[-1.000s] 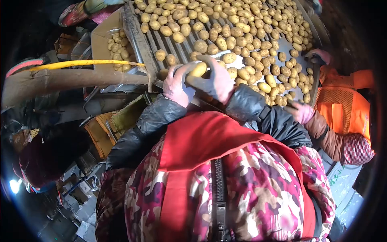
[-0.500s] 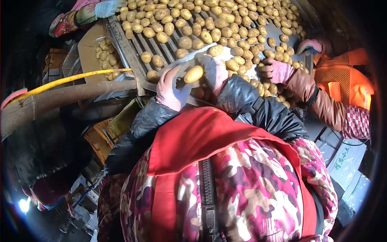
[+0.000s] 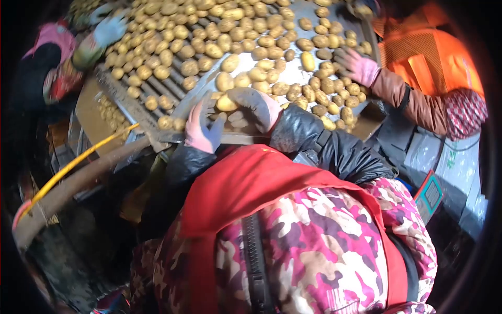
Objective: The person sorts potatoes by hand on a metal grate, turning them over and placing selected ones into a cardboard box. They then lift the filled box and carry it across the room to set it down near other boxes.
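Note:
Both my hands wear pink-and-grey work gloves at the near edge of a potato-covered sorting table (image 3: 180,107). My left hand (image 3: 201,125) is cupped, thumb and fingers apart. Facing it, my right hand (image 3: 259,109) arches to the left with its fingers bent and spread from the thumb. A yellow potato (image 3: 226,103) lies between them, right at the right fingertips and close to the left fingers. Below it, in the gap between my hands, greyish potatoes (image 3: 238,119) show in shadow. More potatoes (image 3: 225,82) lie just beyond my fingers.
At right a co-worker's pink-gloved hand (image 3: 361,68) reaches onto potatoes; an orange vest (image 3: 434,57) is behind it. Another person's light-blue glove (image 3: 110,30) is at upper left. A yellow hose (image 3: 78,157) runs along a pole (image 3: 89,180) at left, near a potato-filled carton (image 3: 89,107).
The view has shifted. My hands have come closer together around a potato near the edge; the left has turned inward. The co-worker's right-side glove now lies flatter, fingers stretched out.

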### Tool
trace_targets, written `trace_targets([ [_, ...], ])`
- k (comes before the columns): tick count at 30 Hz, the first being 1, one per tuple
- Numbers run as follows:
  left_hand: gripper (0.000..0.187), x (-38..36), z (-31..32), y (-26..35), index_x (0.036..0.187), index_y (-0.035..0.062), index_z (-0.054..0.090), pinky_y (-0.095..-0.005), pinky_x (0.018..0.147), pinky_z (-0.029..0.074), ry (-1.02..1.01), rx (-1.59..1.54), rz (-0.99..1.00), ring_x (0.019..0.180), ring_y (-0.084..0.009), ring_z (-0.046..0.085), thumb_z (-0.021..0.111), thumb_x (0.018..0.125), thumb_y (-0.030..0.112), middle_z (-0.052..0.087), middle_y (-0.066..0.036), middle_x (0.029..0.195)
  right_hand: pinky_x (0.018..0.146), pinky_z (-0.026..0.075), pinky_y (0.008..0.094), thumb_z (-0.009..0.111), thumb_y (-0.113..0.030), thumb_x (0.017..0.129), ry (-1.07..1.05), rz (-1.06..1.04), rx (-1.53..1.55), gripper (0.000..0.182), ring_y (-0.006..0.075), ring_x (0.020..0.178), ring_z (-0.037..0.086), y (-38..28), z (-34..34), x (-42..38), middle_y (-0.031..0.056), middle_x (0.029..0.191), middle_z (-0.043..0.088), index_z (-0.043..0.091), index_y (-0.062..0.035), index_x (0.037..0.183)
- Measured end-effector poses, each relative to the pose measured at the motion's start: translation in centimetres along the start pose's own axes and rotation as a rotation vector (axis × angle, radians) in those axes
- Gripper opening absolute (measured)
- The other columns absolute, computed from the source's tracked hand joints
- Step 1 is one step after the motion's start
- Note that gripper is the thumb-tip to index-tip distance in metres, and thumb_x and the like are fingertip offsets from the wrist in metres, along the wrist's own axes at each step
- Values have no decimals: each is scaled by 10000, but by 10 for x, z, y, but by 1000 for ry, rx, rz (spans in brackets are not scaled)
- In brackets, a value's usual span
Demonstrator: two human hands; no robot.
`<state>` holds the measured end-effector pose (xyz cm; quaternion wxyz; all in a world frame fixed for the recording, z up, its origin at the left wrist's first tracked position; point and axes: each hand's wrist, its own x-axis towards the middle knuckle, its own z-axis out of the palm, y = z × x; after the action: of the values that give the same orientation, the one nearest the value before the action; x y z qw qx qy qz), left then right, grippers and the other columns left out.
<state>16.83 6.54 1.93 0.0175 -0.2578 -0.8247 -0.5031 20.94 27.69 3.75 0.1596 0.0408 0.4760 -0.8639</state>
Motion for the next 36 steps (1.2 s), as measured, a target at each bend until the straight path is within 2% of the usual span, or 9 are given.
trace_targets([
  [2,574,6,-1,-12,1355,10,587,-477,993,518,26,188,36,1166,-440,633,808,846,153,642,-252,1224,870,588,337,584,-440,1040,-76,178,788,537,168,930,701,-3,-18,-2,54,1155,679,554,-61,1418],
  [4,588,9,-18,-31,1390,27,581,-485,1048,487,64,315,-23,1218,-446,597,790,858,164,604,-259,1303,854,584,339,602,-415,1031,351,72,566,552,203,931,721,-17,-22,-15,71,1073,711,540,-34,1426],
  [8,662,4,-47,-57,1479,88,505,-529,1175,332,-12,605,-95,1423,-439,403,748,901,299,500,-249,1460,912,532,400,720,-353,896,408,-68,-878,430,301,1044,689,-10,1,-33,116,1074,718,647,-79,1219],
  [14,709,2,-47,-62,1505,116,476,-576,1197,279,-174,863,-171,1448,-453,361,736,880,328,442,-217,1542,1171,321,590,706,-338,887,-106,-551,-1852,546,302,1424,440,40,-39,-7,87,1510,510,564,-197,1395],
  [20,746,2,-48,-55,1527,168,459,-594,1202,261,-189,892,-233,1481,-439,318,753,869,361,374,-184,1602,1202,259,612,658,-442,913,126,-128,-1840,597,354,1516,328,-18,-96,15,137,1626,380,539,-189,1440],
  [24,792,7,-47,-56,1549,205,438,-603,1201,264,-97,953,-237,1486,-477,288,758,860,425,354,-217,1601,1171,266,594,583,-519,962,703,-98,-2026,626,358,1455,375,-39,-147,0,183,1521,455,492,-165,1471],
  [26,787,17,-49,-61,1562,205,424,-601,1194,282,-89,967,-334,1476,-501,293,701,894,516,332,-234,1617,1177,266,594,574,-445,973,843,81,-1645,586,363,1443,384,-64,-137,-20,188,1490,470,486,-164,1480],
  [28,797,28,-44,-85,1569,205,415,-599,1192,287,-74,1002,-473,1478,-503,295,664,907,573,324,-239,1625,1181,266,608,592,-372,966,958,-131,-1846,568,387,1406,422,-28,-153,-40,194,1485,474,491,-144,1477],
  [36,845,113,19,-74,1600,278,335,-684,1165,242,-106,864,-589,1484,-526,284,593,914,699,253,-294,1645,1153,308,622,665,-372,923,246,-129,-1625,566,425,1381,450,0,-69,-128,218,1483,464,539,-117,1412],
])
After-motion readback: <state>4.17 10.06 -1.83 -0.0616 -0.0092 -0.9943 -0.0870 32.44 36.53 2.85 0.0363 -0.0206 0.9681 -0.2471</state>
